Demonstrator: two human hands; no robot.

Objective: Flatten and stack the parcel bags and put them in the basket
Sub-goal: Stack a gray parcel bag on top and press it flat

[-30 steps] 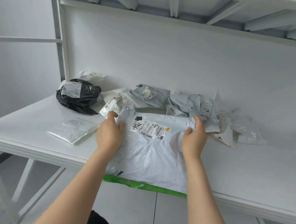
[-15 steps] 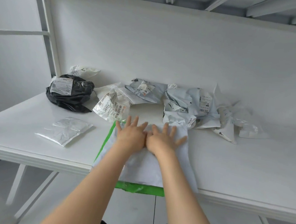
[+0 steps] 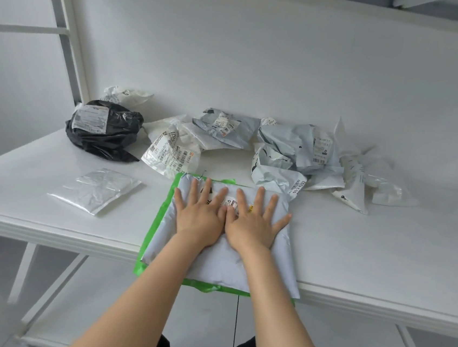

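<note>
Left grip (image 3: 200,217) flat, fingers spread, right grip (image 3: 255,225) alongside, pressing grey parcel bag (image 3: 223,266)

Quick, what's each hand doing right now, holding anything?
Left hand: open, fingers spread, pressing flat on the grey parcel bag; holds nothing.
Right hand: open, fingers spread, pressing the same bag; holds nothing.

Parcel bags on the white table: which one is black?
The crumpled black plastic parcel bag at the back left, with a white label on top; none of the other bags is dark.
</note>
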